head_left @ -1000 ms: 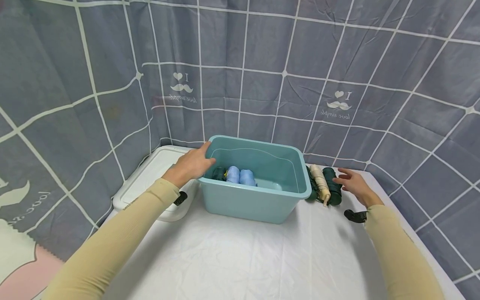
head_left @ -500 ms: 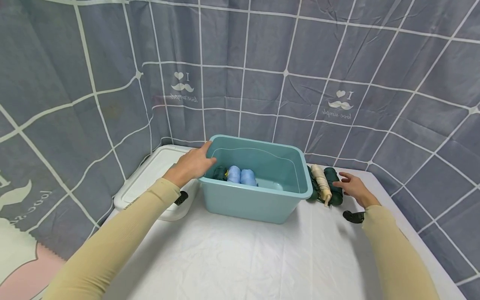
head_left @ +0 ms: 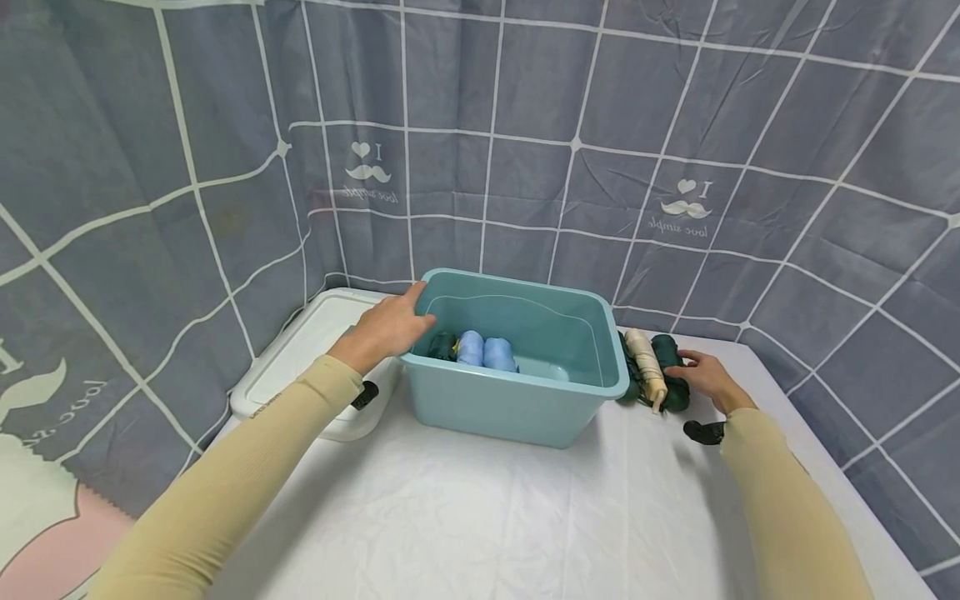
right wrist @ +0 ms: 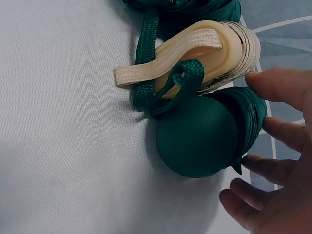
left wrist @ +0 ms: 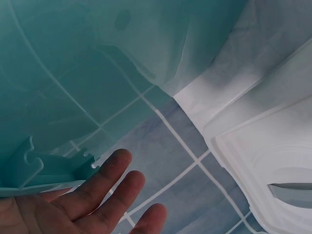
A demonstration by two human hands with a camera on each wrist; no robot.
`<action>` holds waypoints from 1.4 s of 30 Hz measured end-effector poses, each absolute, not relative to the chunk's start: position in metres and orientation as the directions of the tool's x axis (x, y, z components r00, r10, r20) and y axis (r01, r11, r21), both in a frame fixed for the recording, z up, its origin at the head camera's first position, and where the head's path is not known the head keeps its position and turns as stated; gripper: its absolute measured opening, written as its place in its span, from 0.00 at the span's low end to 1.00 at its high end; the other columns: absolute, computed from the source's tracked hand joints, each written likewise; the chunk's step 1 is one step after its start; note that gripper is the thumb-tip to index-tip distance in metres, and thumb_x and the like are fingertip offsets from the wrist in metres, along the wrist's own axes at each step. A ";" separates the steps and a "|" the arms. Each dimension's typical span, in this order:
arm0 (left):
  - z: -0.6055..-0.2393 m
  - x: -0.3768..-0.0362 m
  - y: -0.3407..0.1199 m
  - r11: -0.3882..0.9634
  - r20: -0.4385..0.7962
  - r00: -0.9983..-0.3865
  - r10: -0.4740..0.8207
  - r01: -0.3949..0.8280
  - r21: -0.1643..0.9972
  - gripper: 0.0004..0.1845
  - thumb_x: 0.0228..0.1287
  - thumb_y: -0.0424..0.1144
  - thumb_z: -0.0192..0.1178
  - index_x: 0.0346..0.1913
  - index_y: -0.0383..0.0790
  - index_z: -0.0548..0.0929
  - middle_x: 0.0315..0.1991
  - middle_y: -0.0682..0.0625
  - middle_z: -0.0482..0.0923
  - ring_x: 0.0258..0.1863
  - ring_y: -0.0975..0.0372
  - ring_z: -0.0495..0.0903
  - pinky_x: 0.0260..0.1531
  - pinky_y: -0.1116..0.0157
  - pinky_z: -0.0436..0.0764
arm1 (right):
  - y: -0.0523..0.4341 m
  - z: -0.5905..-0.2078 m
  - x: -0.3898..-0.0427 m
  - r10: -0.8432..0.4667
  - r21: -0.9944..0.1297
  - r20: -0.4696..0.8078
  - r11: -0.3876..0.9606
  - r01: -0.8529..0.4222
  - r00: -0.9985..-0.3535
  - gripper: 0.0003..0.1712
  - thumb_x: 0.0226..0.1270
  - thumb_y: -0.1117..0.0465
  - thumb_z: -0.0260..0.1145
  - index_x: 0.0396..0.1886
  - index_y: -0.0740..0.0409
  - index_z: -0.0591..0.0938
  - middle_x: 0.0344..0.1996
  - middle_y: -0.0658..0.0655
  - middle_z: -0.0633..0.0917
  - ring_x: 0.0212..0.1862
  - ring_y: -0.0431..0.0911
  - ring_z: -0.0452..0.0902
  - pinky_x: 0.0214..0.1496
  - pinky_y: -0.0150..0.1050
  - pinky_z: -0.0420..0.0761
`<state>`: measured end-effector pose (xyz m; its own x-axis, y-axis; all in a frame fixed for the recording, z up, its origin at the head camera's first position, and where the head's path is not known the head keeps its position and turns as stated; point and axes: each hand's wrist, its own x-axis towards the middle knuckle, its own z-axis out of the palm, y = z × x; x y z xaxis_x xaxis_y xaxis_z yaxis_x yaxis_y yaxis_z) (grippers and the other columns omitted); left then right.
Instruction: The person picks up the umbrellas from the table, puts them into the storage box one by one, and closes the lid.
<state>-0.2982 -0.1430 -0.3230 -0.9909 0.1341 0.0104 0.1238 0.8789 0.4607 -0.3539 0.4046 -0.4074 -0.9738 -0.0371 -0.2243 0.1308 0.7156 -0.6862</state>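
Note:
My left hand [head_left: 386, 327] holds the left rim of a teal storage bin [head_left: 495, 408], thumb inside and other fingers outside. In the left wrist view several fingers [left wrist: 114, 195] extend loosely past the rim. Inside the bin lie two light-blue rolled bundles [head_left: 484, 351] and a dark green one [head_left: 442, 346]. My right hand [head_left: 708, 379] is at a dark green folding umbrella [right wrist: 197, 139], its thumb and fingers spread on either side. Contact is hard to tell. Next to it lie a cream folding umbrella [right wrist: 209, 53] and another dark green one [right wrist: 195, 14]; braided straps overlap there.
A white lid [head_left: 307, 342] lies left of the bin on the white-covered table [head_left: 510, 517]. Grey checked curtains [head_left: 525, 183] hang behind and at both sides. The umbrellas lie close to the bin's right end.
My right hand has moved slightly left and in closer around the outermost green umbrella. The left hand has stayed on the bin's rim.

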 end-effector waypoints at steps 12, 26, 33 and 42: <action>-0.321 -0.298 -0.144 0.886 0.009 -0.992 0.124 0.115 0.449 0.41 0.73 0.54 0.46 0.82 0.45 0.46 0.72 0.34 0.66 0.69 0.40 0.70 0.60 0.39 0.73 | 0.403 -0.416 -0.363 -0.006 -0.660 -0.215 0.738 0.141 -0.977 0.50 0.70 0.53 0.65 0.79 0.70 0.49 0.71 0.85 0.54 0.72 0.74 0.54 0.72 0.65 0.61; -0.321 -0.299 -0.145 0.887 0.012 -0.992 0.124 0.117 0.446 0.41 0.73 0.54 0.47 0.82 0.46 0.46 0.72 0.34 0.67 0.67 0.40 0.72 0.59 0.40 0.75 | 0.400 -0.421 -0.369 -0.015 -0.612 -0.171 0.785 0.094 -0.985 0.52 0.67 0.59 0.62 0.80 0.70 0.43 0.71 0.83 0.57 0.71 0.74 0.56 0.71 0.68 0.60; -0.321 -0.298 -0.144 0.888 -0.001 -0.992 0.124 0.110 0.447 0.41 0.73 0.54 0.46 0.82 0.46 0.46 0.73 0.34 0.66 0.68 0.40 0.70 0.60 0.40 0.74 | 0.394 -0.419 -0.367 -0.001 -0.599 -0.172 0.794 0.103 -0.985 0.51 0.67 0.61 0.61 0.80 0.67 0.43 0.74 0.82 0.50 0.74 0.76 0.48 0.72 0.70 0.56; -0.321 -0.297 -0.142 0.886 -0.003 -0.992 0.126 0.111 0.449 0.41 0.74 0.54 0.46 0.82 0.46 0.46 0.73 0.35 0.66 0.69 0.40 0.70 0.61 0.40 0.73 | 0.396 -0.419 -0.363 0.023 -0.620 -0.170 0.775 0.125 -0.985 0.52 0.64 0.63 0.62 0.81 0.65 0.44 0.73 0.83 0.52 0.72 0.76 0.52 0.70 0.69 0.61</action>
